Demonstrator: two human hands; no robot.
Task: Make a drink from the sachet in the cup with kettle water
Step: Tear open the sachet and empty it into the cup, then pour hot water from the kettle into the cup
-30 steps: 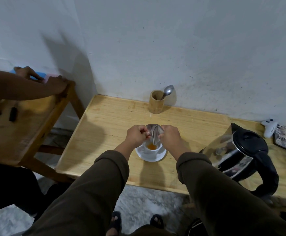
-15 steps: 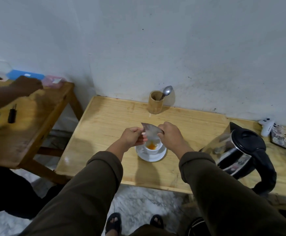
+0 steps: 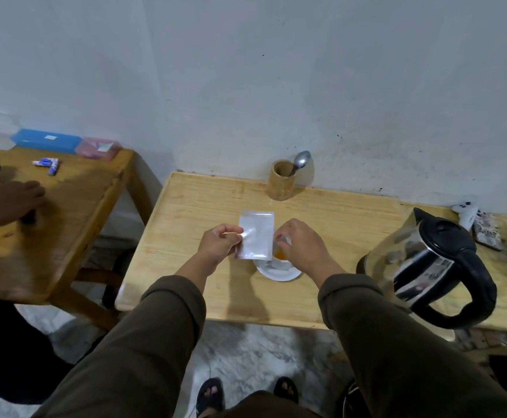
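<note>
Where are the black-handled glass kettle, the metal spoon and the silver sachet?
Black-handled glass kettle (image 3: 445,236): head view, on its black lid.
Metal spoon (image 3: 302,159): head view, on its bowl.
Silver sachet (image 3: 259,233): head view, on its flat face.

Bare table (image 3: 204,203) left of cup (image 3: 279,257); kettle (image 3: 427,263) right.

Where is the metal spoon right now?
In the head view, the metal spoon stands in the bamboo cup at the table's back edge by the wall, behind the saucer.

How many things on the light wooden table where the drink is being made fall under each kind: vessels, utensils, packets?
Vessels: 4 (black-handled glass kettle, white cup, white saucer, bamboo holder)
Utensils: 1 (metal spoon)
Packets: 1 (silver sachet, held in left hand)
Total: 6
</note>
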